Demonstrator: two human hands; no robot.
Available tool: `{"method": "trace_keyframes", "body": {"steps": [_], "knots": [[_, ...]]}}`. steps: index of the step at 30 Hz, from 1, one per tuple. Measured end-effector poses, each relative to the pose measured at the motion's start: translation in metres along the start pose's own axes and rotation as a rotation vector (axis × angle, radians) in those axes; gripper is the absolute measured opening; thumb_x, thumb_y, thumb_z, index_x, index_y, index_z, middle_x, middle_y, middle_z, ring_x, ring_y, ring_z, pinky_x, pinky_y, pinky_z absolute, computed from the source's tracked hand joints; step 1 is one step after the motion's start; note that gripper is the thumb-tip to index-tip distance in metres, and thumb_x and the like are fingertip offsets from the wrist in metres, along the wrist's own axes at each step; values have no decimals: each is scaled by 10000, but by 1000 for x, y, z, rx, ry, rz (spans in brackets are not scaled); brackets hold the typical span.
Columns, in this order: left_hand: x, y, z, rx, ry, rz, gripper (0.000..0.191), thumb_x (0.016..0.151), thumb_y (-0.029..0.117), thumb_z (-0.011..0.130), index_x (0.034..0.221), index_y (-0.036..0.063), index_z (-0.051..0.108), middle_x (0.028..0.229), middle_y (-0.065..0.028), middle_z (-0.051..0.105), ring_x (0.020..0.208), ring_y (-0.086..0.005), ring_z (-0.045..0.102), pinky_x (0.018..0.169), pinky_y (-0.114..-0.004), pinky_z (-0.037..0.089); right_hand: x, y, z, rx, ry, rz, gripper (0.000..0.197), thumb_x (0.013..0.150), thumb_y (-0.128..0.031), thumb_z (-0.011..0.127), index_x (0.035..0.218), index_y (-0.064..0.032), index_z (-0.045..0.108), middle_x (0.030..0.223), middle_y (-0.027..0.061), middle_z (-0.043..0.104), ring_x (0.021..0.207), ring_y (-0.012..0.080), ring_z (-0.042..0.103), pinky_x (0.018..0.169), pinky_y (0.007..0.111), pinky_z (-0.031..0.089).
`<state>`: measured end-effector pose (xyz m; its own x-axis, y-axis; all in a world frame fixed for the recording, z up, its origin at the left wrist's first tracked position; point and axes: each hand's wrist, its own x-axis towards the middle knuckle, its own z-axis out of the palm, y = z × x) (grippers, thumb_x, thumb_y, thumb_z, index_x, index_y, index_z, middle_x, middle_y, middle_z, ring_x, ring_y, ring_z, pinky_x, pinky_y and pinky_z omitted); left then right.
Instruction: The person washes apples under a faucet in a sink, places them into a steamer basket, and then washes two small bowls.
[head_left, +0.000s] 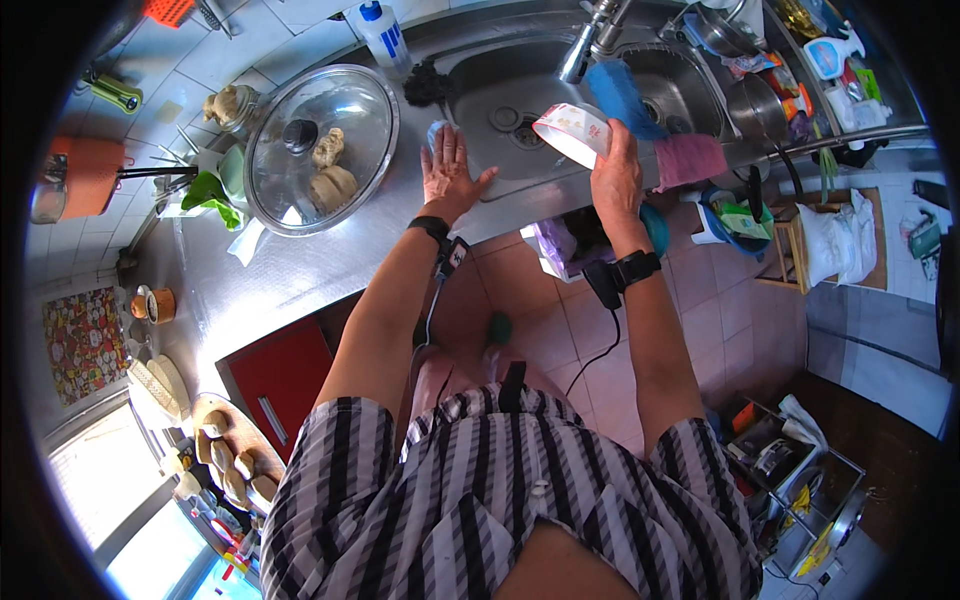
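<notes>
A white bowl (574, 127) with a red and gold pattern is tilted over the front of the steel sink basin (487, 90). My right hand (619, 180) grips it by its right side, thumb and fingers around the wall. Palm down, my left hand (452, 172) reaches flat with its fingers spread at the basin's left edge. Under its fingertips shows a small pale blue-white crumpled piece (441, 132), mostly hidden; its material is unclear. Just beyond lies a dark scrubber (427, 82). The faucet (577, 56) hangs above the basin, with no visible stream.
A domed glass lid (352, 97) covers pale lumpy food on the counter at left. A blue cloth (619, 94) and a pink cloth (690, 159) hang at the second basin. Behind stands a squeeze bottle (384, 41). A lined bin (562, 244) is below the counter edge.
</notes>
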<state>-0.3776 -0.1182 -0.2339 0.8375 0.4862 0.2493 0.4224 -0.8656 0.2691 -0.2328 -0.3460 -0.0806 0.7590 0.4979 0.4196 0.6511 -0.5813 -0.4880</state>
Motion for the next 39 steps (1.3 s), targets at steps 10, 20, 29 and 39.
{"method": "trace_keyframes", "body": {"steps": [10, 20, 29, 39], "knots": [[-67, 43, -35, -46, -53, 113, 1000, 874, 738, 588, 1536, 11, 406, 1623, -183, 352, 1548, -345, 253, 1252, -552, 193, -7, 34, -15, 215, 86, 193, 455, 973, -6, 577, 1395, -11, 407, 1269, 287, 621, 1165, 480, 621, 957, 532, 514], [-59, 123, 0, -13, -60, -77, 1002, 863, 711, 609, 1468, -70, 438, 1461, -283, 434, 1456, -440, 332, 1249, -558, 191, -4, 50, -8, 180, 234, 366, 361, 1011, -86, 535, 1343, 3, 425, 1191, 319, 643, 1097, 498, 642, 935, 527, 506], [15, 200, 32, -88, -148, -142, 870, 944, 654, 551, 1515, 9, 429, 1294, -146, 528, 1270, -318, 468, 1136, -506, 299, 5, 98, -41, 183, 359, 511, 419, 979, -111, 547, 1361, 26, 443, 1248, 276, 606, 1152, 439, 622, 992, 470, 481], [93, 295, 83, -155, -217, -216, 568, 993, 529, 537, 1271, 34, 562, 1187, -127, 542, 1170, -305, 525, 966, -462, 408, -1, 196, -89, 294, 422, 626, 436, 935, -101, 537, 1353, 13, 478, 1308, 231, 591, 1198, 384, 609, 1047, 452, 459]]}}
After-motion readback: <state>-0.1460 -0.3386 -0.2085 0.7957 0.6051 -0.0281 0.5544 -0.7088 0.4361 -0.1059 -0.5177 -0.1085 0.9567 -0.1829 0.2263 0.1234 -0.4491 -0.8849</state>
